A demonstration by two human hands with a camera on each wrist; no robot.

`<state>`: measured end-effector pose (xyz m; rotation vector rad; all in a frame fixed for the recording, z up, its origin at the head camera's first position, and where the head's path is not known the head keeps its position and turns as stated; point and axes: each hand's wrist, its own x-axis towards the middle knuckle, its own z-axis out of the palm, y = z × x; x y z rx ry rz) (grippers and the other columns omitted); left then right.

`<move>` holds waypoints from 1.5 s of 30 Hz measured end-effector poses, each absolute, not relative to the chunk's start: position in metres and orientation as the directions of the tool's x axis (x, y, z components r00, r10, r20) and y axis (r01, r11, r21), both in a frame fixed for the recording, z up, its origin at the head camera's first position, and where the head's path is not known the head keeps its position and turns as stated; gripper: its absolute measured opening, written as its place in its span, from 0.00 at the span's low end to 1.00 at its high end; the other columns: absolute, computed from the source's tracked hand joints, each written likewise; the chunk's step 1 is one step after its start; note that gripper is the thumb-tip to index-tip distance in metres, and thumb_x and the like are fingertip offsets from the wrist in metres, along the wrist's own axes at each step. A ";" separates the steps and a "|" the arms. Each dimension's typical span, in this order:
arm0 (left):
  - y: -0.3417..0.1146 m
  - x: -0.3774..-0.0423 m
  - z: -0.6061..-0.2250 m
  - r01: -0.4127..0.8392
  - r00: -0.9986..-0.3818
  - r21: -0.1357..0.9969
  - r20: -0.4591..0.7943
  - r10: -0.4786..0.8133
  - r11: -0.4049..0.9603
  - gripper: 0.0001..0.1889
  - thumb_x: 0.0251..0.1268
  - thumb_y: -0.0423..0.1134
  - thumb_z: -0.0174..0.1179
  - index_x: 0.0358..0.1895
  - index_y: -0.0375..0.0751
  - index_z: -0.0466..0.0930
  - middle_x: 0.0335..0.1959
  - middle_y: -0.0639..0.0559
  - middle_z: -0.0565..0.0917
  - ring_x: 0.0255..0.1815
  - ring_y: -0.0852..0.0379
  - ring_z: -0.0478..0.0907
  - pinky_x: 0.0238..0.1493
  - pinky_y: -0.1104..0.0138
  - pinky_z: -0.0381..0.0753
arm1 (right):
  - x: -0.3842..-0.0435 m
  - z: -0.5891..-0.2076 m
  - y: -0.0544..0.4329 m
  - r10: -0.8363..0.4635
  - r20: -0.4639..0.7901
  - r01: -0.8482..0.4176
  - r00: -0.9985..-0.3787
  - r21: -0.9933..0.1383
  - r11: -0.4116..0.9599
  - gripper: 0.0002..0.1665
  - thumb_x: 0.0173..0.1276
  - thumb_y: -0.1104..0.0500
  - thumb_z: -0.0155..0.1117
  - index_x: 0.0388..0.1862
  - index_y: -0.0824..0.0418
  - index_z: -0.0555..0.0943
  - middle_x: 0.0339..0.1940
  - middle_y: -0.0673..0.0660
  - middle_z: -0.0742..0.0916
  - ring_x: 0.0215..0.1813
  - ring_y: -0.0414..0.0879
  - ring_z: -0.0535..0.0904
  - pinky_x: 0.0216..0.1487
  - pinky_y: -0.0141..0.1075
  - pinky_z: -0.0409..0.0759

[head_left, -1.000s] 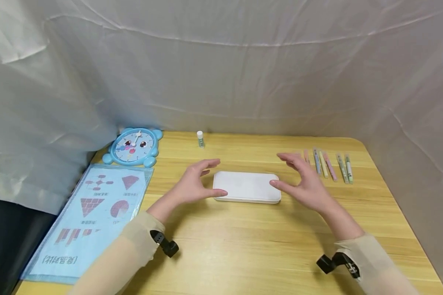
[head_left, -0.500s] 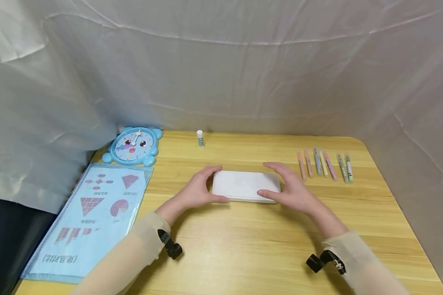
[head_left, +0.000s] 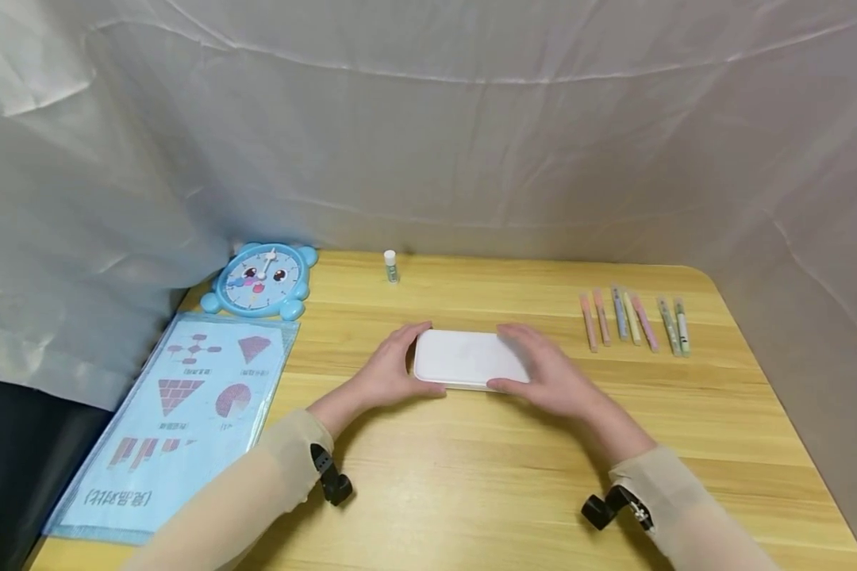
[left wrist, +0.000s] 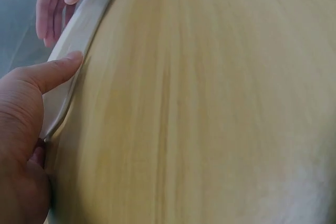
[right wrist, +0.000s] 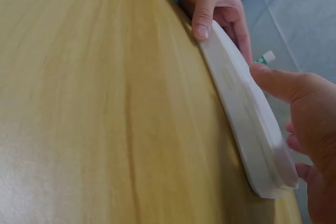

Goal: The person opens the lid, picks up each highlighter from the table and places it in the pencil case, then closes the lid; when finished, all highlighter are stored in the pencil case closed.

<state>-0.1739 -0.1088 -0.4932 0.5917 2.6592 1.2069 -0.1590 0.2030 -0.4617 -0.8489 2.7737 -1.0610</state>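
A flat white case with rounded corners, like a pencil case point(head_left: 464, 361), lies on the wooden table, its lid down. At its left end my left hand point(head_left: 391, 371) grips it, thumb along the near edge and fingers round the far side. My right hand point(head_left: 546, 371) holds the right end, with its thumb at the near edge and its fingers at the far edge. Seen from the right wrist, the case point(right wrist: 244, 114) shows its near side wall and the right thumb point(right wrist: 278, 82) over its top. Fingertips behind the case are partly hidden.
Several pastel pens point(head_left: 632, 319) lie in a row at the right. A small white-capped glue stick point(head_left: 391, 268) stands at the back. On the left are a blue toy clock point(head_left: 263, 279) and a clear blue folder point(head_left: 178, 428) with printed charts. A grey curtain point(head_left: 428, 159) hangs behind.
My right hand has moved left and inward until it reaches round the right end of the case. The left hand has closed in on the left end. The case stays about where it was.
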 end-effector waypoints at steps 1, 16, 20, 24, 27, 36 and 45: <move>-0.109 -0.174 -0.493 0.290 -0.908 0.748 0.017 0.419 0.597 0.61 0.46 0.58 0.86 0.84 0.44 0.61 0.77 0.47 0.71 0.75 0.46 0.68 0.74 0.50 0.66 | -0.159 -0.462 0.202 -0.519 0.143 -0.485 -0.843 -0.618 0.618 0.56 0.65 0.39 0.79 0.80 0.68 0.67 0.79 0.65 0.72 0.79 0.63 0.65 0.78 0.61 0.58; -0.111 -0.178 -0.491 0.322 -0.899 0.719 0.029 0.437 0.616 0.59 0.51 0.59 0.83 0.84 0.43 0.60 0.77 0.47 0.70 0.76 0.47 0.67 0.75 0.51 0.65 | -0.169 -0.478 0.194 -0.562 0.173 -0.582 -0.809 -0.372 0.723 0.63 0.62 0.29 0.75 0.80 0.69 0.66 0.77 0.67 0.74 0.77 0.64 0.68 0.77 0.61 0.60; -0.111 -0.177 -0.491 0.326 -0.900 0.715 0.034 0.434 0.619 0.59 0.51 0.58 0.83 0.83 0.43 0.61 0.77 0.46 0.70 0.76 0.46 0.67 0.75 0.51 0.65 | -0.171 -0.479 0.193 -0.576 0.185 -0.603 -0.796 -0.326 0.728 0.63 0.62 0.27 0.75 0.79 0.70 0.68 0.75 0.68 0.76 0.75 0.64 0.70 0.77 0.60 0.62; -0.110 -0.175 -0.490 0.326 -0.902 0.711 0.037 0.429 0.623 0.58 0.50 0.57 0.84 0.83 0.43 0.61 0.77 0.46 0.70 0.76 0.46 0.67 0.75 0.51 0.65 | -0.172 -0.480 0.194 -0.585 0.189 -0.614 -0.788 -0.306 0.728 0.63 0.62 0.25 0.72 0.78 0.69 0.69 0.73 0.67 0.77 0.73 0.63 0.72 0.75 0.59 0.66; -0.108 -0.173 -0.489 0.324 -0.902 0.710 0.032 0.431 0.625 0.59 0.50 0.57 0.84 0.83 0.42 0.61 0.77 0.45 0.70 0.76 0.46 0.67 0.76 0.52 0.64 | -0.173 -0.481 0.196 -0.592 0.198 -0.622 -0.781 -0.320 0.714 0.63 0.61 0.24 0.72 0.76 0.69 0.71 0.72 0.66 0.78 0.71 0.62 0.74 0.73 0.58 0.69; -0.107 -0.170 -0.490 0.328 -0.899 0.706 0.029 0.437 0.627 0.59 0.51 0.57 0.84 0.83 0.41 0.60 0.78 0.45 0.69 0.77 0.46 0.66 0.77 0.53 0.63 | -0.172 -0.480 0.198 -0.604 0.185 -0.627 -0.775 -0.342 0.700 0.61 0.61 0.24 0.72 0.75 0.69 0.72 0.70 0.64 0.79 0.69 0.59 0.75 0.70 0.56 0.73; -0.108 -0.171 -0.489 0.290 -0.911 0.726 0.010 0.412 0.624 0.61 0.49 0.56 0.85 0.84 0.42 0.58 0.77 0.44 0.71 0.74 0.45 0.68 0.75 0.51 0.66 | -0.179 -0.463 0.198 -0.605 0.126 -0.591 -0.786 -0.440 0.676 0.54 0.66 0.26 0.69 0.72 0.68 0.77 0.68 0.64 0.81 0.65 0.58 0.79 0.64 0.56 0.78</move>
